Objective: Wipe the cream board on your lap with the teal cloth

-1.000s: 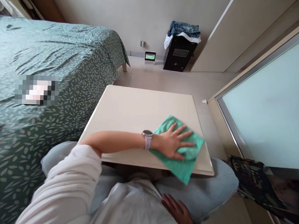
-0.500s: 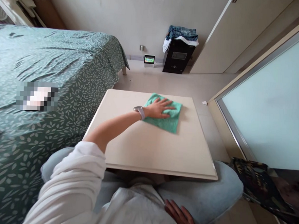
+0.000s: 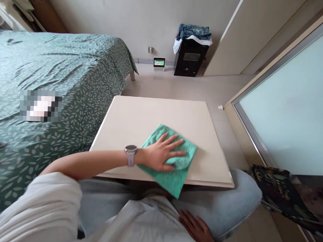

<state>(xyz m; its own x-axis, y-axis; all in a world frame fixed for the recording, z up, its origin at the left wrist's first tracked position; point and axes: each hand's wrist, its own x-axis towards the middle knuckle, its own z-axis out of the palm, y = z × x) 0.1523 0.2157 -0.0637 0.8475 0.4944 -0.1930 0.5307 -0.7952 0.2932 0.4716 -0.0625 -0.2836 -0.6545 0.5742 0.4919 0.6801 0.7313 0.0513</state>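
My left hand [image 3: 164, 153] lies flat with fingers spread on a green cleaning cloth [image 3: 182, 171], pressing it against the cream tabletop [image 3: 140, 115]. A wristwatch [image 3: 131, 154] with a pale strap is on that wrist. One corner of the cloth hangs past the table's near edge, above my lap. My right hand [image 3: 198, 230] rests on my right thigh, its fingers laid out on the jeans [image 3: 219, 204] and nothing in it.
Left of the table stands a bed with a green leaf-print sheet [image 3: 80, 86]; a blurred-out object [image 3: 41, 108] lies on it. By the wall are a small screen [image 3: 159, 63] and a black cabinet [image 3: 191, 58] with folded clothes [image 3: 193, 31]. A frosted sliding door [image 3: 291, 104] is at right.
My left hand has drawn the cloth toward me, from the table's far right part to its near edge. The right hand stays on my thigh.
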